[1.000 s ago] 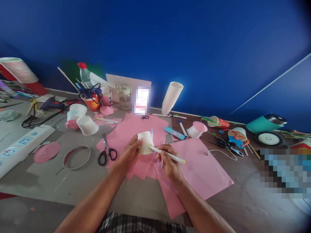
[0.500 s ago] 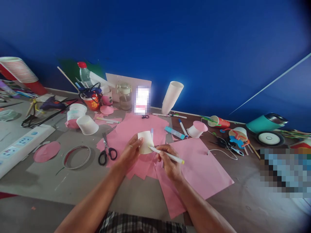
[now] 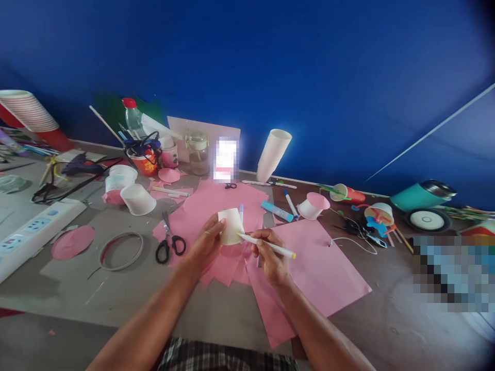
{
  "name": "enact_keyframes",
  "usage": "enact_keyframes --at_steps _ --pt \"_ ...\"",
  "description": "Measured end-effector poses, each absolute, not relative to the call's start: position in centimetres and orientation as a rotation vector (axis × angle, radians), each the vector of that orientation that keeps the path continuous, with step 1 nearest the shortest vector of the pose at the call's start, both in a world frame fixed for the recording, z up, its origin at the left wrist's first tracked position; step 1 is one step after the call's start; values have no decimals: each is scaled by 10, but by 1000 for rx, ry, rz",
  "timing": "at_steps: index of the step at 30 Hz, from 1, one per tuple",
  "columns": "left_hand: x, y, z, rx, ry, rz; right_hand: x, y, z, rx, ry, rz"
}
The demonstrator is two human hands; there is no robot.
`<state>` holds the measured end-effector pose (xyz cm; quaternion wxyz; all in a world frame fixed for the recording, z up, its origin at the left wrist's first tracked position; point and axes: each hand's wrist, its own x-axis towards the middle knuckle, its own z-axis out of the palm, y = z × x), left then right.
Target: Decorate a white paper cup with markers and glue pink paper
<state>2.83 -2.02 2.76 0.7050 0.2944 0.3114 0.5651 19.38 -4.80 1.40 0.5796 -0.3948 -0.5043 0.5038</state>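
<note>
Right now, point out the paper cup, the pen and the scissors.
paper cup (image 3: 231,227), head view, on its side wall.
pen (image 3: 278,249), head view, mid-barrel.
scissors (image 3: 170,247), head view, black handles.

A grey table (image 3: 216,309) carries pink paper sheets (image 3: 317,273), scissors (image 3: 169,242), and cups (image 3: 138,199).

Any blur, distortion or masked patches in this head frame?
Head view: wide-angle bending curves the table edge; two pixelated patches, one behind the paper cup and one at the right; dark vignette in the right corners; left hand, right hand and pen reasonably sharp.
</note>
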Motion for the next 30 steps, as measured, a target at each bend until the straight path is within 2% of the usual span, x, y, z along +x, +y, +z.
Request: enact_keyframes --at_steps 30 --pt "27 -21 25 678 664 1256 191 -49 16 -924 -1110 1196"
